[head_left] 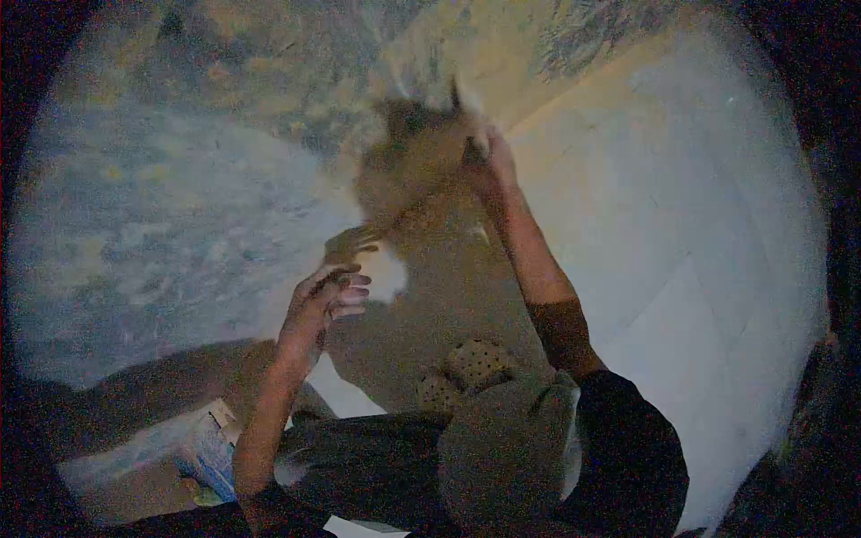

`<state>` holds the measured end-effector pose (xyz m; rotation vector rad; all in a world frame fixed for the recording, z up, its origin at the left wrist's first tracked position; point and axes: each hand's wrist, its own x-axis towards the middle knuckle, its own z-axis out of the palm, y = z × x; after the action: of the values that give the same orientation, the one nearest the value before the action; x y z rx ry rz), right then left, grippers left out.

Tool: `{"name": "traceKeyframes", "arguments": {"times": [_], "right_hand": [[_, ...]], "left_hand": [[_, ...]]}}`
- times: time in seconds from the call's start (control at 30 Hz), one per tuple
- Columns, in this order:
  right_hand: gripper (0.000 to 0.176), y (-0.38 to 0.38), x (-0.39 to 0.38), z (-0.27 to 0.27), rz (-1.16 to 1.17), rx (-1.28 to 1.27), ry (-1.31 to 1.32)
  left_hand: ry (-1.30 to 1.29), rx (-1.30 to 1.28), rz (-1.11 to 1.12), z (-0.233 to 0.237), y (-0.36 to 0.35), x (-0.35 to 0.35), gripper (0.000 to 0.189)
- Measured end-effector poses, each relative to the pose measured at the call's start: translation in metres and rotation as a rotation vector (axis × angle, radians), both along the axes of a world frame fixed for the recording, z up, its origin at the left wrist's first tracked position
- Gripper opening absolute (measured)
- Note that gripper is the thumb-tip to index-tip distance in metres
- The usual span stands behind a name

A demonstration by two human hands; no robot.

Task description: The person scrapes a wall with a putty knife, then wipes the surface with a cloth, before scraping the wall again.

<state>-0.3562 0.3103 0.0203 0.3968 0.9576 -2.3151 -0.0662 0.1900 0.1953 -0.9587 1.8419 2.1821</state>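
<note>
My left hand [332, 298] hovers left of the middle, its fingers slightly bent and apart, with nothing seen between them. Beside its fingertips lies a bright patch [384, 272] on the surface. Farther forward, my right hand [491, 166] is raised over the edge of a dark, blurred shadow. Its fingers are smeared by motion, so whether they hold anything is unclear. Below and between the hands, two rounded brown dotted shapes [475, 363], perhaps footwear, show in front of my dark-clothed legs.
A pale, smooth sheet-like surface [682, 269] spreads along the right. Mottled blue-grey and yellowish ground [170, 224] covers the left and top. A printed item with blue and green [211, 457] lies at the lower left. The picture is dim and grainy.
</note>
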Motion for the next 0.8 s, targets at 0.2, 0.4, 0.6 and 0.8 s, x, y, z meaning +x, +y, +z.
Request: {"name": "traceKeyframes", "arguments": {"times": [0.2, 0.4, 0.6, 0.8], "right_hand": [[0.036, 0.004, 0.000, -0.014, 0.203, -0.023, 0.298], [0.038, 0.012, -0.001, -0.002, 0.098, -0.016, -0.070], [0.033, 0.023, 0.031, -0.009, -0.187, 0.032, 0.301], [0.033, 0.025, 0.039, 0.021, -0.158, 0.097, 0.222]], "left_hand": [[-0.007, -0.052, -0.038, 0.006, 0.008, -0.012, 0.043], [-0.038, -0.061, -0.035, 0.016, 0.015, -0.012, 0.045], [-0.037, -0.197, -0.111, 0.002, 0.022, -0.015, 0.038], [0.305, -0.854, -0.276, -0.054, 0.052, -0.100, 0.030]]}}
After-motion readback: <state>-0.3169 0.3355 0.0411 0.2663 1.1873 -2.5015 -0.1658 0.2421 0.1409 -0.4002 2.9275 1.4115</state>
